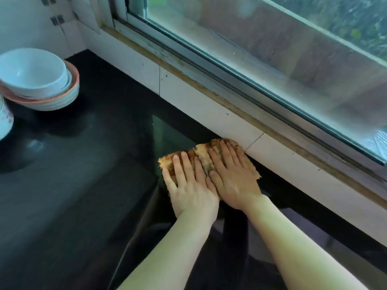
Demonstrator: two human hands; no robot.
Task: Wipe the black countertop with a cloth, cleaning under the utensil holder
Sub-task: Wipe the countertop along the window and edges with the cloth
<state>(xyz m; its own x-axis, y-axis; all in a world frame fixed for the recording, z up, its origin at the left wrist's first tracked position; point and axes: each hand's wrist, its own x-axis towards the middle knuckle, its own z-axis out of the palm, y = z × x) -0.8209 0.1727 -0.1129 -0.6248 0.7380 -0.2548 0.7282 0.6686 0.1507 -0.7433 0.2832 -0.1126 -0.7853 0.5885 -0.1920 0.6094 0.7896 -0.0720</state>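
A brown, frayed cloth lies flat on the black countertop, its far edge against the white tiled wall under the window. My left hand and my right hand lie side by side on top of it, palms down, fingers stretched out and pressing it onto the surface. The hands cover most of the cloth. No utensil holder shows in the head view.
A stack of bowls, white ones inside pink-rimmed ones, stands at the far left of the counter. A patterned white cup pokes in at the left edge. The white tile strip and window sill run diagonally along the counter's far side.
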